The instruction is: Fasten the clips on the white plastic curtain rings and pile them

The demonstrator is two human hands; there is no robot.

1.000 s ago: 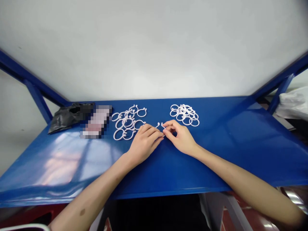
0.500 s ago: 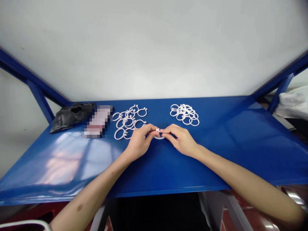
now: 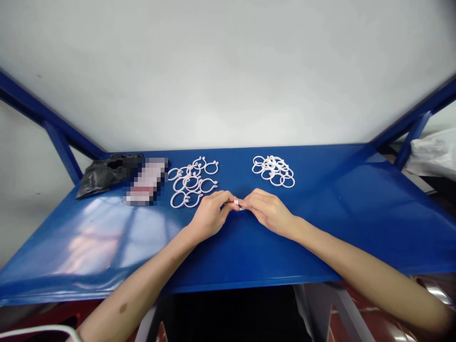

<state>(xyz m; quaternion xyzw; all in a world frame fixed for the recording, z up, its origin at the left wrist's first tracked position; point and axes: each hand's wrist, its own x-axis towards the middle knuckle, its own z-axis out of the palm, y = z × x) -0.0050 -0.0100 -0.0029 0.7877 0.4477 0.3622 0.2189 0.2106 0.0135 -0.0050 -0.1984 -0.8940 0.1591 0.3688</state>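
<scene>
A white plastic ring (image 3: 236, 203) is pinched between my two hands at the middle of the blue table (image 3: 228, 256); most of it is hidden by the fingers. My left hand (image 3: 215, 213) grips its left side with thumb and forefinger closed. From the other side, my right hand (image 3: 269, 210) holds it with the fingers pressed together. Just beyond my left hand lies a loose group of white rings (image 3: 192, 182), several showing open gaps with small knobbed ends. Past my right hand is a tighter heap of white rings (image 3: 273, 170), overlapping one another.
A black plastic bag (image 3: 103, 175) lies at the far left of the table, with a blurred-out flat object (image 3: 146, 183) beside it. A pale wall (image 3: 228, 76) rises behind the table. Blue frame posts (image 3: 62, 149) stand at the sides, and a white bag (image 3: 432, 154) is at the right.
Both hands have drawn slightly nearer to me with the ring, and the fingers have closed in tighter, covering more of it. The two groups of rings look unchanged.
</scene>
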